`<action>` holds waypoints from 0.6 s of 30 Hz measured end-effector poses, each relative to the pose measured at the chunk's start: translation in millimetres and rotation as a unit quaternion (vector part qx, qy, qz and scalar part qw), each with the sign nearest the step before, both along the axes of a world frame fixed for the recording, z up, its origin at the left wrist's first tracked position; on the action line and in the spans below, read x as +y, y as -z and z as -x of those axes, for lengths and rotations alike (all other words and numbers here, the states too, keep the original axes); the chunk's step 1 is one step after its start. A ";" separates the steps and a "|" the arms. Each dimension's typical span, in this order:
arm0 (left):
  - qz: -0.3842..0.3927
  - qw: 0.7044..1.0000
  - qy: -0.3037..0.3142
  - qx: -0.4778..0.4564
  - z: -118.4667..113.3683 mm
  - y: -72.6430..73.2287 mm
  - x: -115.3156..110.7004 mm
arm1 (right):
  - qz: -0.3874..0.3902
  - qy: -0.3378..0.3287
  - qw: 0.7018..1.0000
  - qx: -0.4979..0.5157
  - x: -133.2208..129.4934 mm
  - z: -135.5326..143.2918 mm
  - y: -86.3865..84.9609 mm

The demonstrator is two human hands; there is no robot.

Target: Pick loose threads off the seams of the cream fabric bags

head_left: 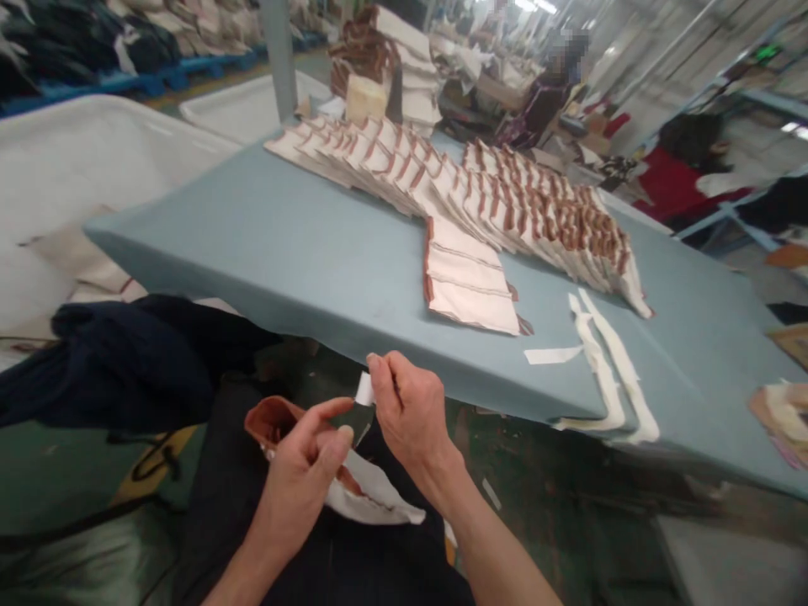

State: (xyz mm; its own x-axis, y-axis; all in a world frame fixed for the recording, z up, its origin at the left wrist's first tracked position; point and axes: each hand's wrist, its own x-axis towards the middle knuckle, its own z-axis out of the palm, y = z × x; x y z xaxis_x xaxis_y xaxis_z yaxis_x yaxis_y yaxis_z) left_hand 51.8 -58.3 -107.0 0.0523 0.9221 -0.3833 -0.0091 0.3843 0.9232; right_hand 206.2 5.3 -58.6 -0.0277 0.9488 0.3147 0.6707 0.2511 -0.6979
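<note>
My right hand is closed in a pinch on a small white label in front of the table's near edge. The tip of my left index finger reaches the label's lower edge. My left hand has its thumb and index finger apart; its other fingers are curled and partly hidden. Beneath the left hand, over my dark-clothed lap, lies a white and brown fabric piece, its brown end curling up on the left. Whether the curled fingers touch this fabric, I cannot tell.
A blue-grey table spans the view. On it are overlapping rows of white and brown fabric pieces, one separate piece, and long white label strips hanging over the edge. A white bin stands left. Other people sit behind.
</note>
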 end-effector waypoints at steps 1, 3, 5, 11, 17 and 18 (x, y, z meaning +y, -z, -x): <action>0.026 0.998 0.012 -0.064 -1.9 -4.5 2.0 | -0.008 -0.011 1.000 -0.010 -3.5 2.1 -0.4; 0.055 0.985 0.024 -0.162 -7.3 -13.6 5.6 | -0.019 -0.030 0.999 -0.010 -10.2 5.0 -2.7; 0.072 0.972 0.016 -0.222 -12.4 -22.0 7.0 | -0.029 -0.039 0.999 -0.003 -15.9 5.8 -5.9; 0.054 0.973 -0.066 -0.215 -12.7 -34.1 -1.2 | -0.013 -0.043 0.999 0.014 -29.6 1.6 -6.7; 0.019 0.991 -0.032 -0.130 1.4 -39.6 -8.6 | 0.149 -0.111 0.974 0.129 -42.6 -4.4 -13.0; 0.013 0.993 -0.020 -0.115 3.0 -42.3 -9.2 | 0.180 -0.131 0.963 0.152 -43.6 -4.9 -15.9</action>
State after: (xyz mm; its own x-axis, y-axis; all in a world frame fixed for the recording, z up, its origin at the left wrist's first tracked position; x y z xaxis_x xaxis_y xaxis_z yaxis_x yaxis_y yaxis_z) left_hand 48.8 -67.5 -64.7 0.1052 0.9150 -0.3895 -0.2350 0.4034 0.8843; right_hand 211.1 -38.3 -42.7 -0.2397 0.9708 -0.0017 0.3674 0.0891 -0.9258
